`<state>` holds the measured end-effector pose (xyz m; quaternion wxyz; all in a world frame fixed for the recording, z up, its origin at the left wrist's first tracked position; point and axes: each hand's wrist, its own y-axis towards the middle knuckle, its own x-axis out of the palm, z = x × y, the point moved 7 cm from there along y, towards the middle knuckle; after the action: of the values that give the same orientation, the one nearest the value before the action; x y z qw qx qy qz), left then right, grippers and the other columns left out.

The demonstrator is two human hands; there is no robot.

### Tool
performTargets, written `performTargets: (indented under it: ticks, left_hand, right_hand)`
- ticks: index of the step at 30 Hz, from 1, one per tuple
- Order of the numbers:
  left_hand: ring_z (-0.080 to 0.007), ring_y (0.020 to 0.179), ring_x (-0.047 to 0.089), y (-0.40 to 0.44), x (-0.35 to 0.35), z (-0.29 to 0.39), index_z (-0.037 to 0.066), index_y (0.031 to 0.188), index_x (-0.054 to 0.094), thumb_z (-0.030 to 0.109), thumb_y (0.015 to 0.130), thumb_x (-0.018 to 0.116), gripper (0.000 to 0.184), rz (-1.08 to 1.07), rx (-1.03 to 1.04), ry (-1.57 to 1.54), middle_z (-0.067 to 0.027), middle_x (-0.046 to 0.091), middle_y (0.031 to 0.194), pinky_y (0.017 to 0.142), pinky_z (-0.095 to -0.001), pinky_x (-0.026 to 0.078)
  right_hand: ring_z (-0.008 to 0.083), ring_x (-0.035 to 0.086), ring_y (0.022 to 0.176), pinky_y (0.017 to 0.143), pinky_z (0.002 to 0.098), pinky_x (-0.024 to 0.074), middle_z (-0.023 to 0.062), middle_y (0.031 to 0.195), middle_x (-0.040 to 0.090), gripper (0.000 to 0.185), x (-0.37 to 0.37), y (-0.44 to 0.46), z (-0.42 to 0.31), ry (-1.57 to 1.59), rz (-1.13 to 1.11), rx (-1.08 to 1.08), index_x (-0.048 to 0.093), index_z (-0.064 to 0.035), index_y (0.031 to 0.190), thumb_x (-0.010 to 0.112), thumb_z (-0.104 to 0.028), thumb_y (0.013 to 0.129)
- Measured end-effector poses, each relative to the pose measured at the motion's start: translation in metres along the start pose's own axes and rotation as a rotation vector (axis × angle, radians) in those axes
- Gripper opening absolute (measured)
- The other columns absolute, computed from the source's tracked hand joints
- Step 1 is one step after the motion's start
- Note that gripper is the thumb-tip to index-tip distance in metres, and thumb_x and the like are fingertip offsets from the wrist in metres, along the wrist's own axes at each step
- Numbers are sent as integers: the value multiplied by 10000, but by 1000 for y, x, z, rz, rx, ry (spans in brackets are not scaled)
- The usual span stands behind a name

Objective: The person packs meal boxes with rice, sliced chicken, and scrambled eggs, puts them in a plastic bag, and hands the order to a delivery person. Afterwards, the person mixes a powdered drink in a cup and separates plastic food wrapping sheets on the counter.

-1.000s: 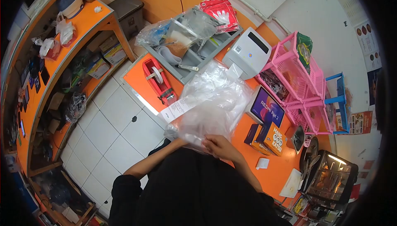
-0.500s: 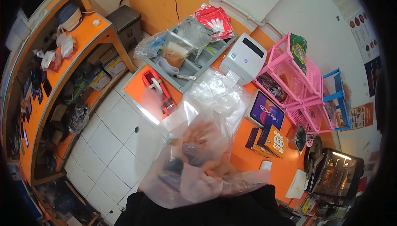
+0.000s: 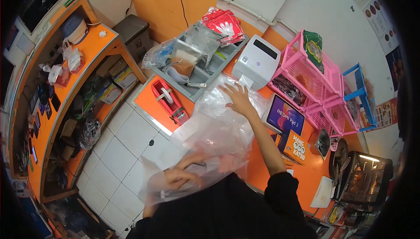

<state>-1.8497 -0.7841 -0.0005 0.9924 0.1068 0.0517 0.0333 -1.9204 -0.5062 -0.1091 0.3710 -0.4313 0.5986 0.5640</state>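
Observation:
A loose clear plastic bag (image 3: 210,140) hangs in front of my body, wide and crumpled. Its lower part is bunched around my left hand (image 3: 181,173), whose curled fingers grip the film and look blurred. My right hand (image 3: 238,100) reaches forward with its fingers spread, palm down on a pile of clear plastic bags (image 3: 209,101) on the orange counter. Just beyond those fingers, a white label printer (image 3: 257,62) has a paper slip coming out of its front.
A red tape dispenser (image 3: 168,101) lies left of the bags, beside a grey divided tray (image 3: 201,88). On the right are a tablet box (image 3: 284,114), an orange box (image 3: 295,147) and pink baskets (image 3: 313,77). A curved orange shelf (image 3: 94,44) stands across the tiled floor.
Both hands were together inside the plastic bag. My right hand has come out and moved forward onto the bag pile, while my left has shifted left with the bag.

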Motion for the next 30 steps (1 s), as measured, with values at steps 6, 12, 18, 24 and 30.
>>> performTargets:
  ticks: [6, 12, 18, 24, 30]
  left_hand:
    - [-255, 1141, 426, -41, 1, -12, 0, 841, 637, -93, 752, 466, 214, -153, -268, -323, -158, 442, 1206, 947, -333, 330]
    - [-228, 1039, 482, -75, 10, -34, -1, 811, 633, -105, 739, 472, 204, -195, -458, -478, -136, 498, 1091, 884, -314, 374]
    - [-201, 937, 538, -106, -17, -35, -3, 782, 628, -117, 726, 479, 196, 22, -604, -410, -114, 553, 977, 820, -295, 417]
    - [-159, 787, 557, -183, -89, -19, 27, 794, 633, -53, 708, 596, 123, 746, -633, 189, -76, 563, 844, 712, -261, 425]
    - [-217, 782, 553, -323, -148, -2, 54, 810, 518, 19, 789, 559, 58, 1338, -453, 537, -96, 579, 816, 758, -326, 430]
  right_hand:
    - [284, 565, 834, 809, 429, 438, 92, 882, 611, 218, 33, -14, 77, 699, 69, 406, 587, -68, 984, 598, -123, 773]
    - [291, 585, 709, 668, 342, 486, 109, 877, 571, 132, -17, -53, 35, 299, -198, 282, 622, -48, 877, 600, -109, 761]
    - [269, 579, 795, 679, 365, 476, 115, 905, 551, 179, 41, -106, 38, 243, -239, 409, 618, -41, 888, 662, -116, 732]
    - [188, 569, 823, 719, 299, 461, 98, 887, 579, 275, 21, -122, 97, 685, 255, 643, 595, -26, 1043, 580, -215, 843]
    - [128, 550, 776, 681, 263, 448, 85, 938, 602, 327, -30, -83, 83, 1335, 365, 830, 569, -26, 1110, 582, -223, 849]
